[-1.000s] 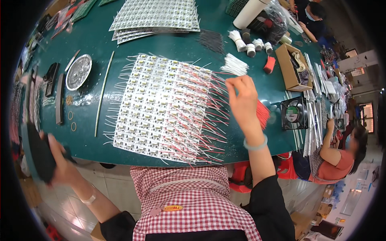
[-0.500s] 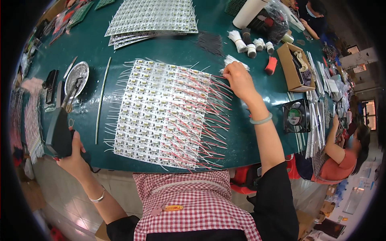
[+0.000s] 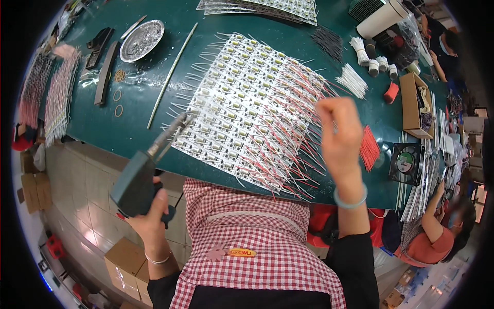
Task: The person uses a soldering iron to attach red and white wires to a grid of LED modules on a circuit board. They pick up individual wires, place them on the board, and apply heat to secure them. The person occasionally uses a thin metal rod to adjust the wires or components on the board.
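A dark green soldering gun (image 3: 135, 184) is gripped by its handle in my left hand (image 3: 149, 219). Its metal tip points at the lower left edge of a panel of small white circuit boards (image 3: 231, 98); whether it touches cannot be told. White wires stick out along the panel's left side, red and white wires (image 3: 303, 134) along the right. Over those right-hand wires, my right hand (image 3: 340, 131) is closed, fingertips together; anything held in them is hidden. Beside that hand lie loose red wires (image 3: 369, 149) and a pile of white wires (image 3: 352, 81).
A round metal dish (image 3: 142, 41) sits at the far left, near rubber bands (image 3: 118, 96) and a long thin rod (image 3: 172, 74). More panels (image 3: 262, 10) are stacked at the back. A cardboard box (image 3: 410, 105) and a black fan (image 3: 406, 164) stand right. Other people work at the right.
The soldering gun has gone from the metal dish to the panel's lower left edge. My right hand has left the white wire pile and come nearer. The view has shifted.
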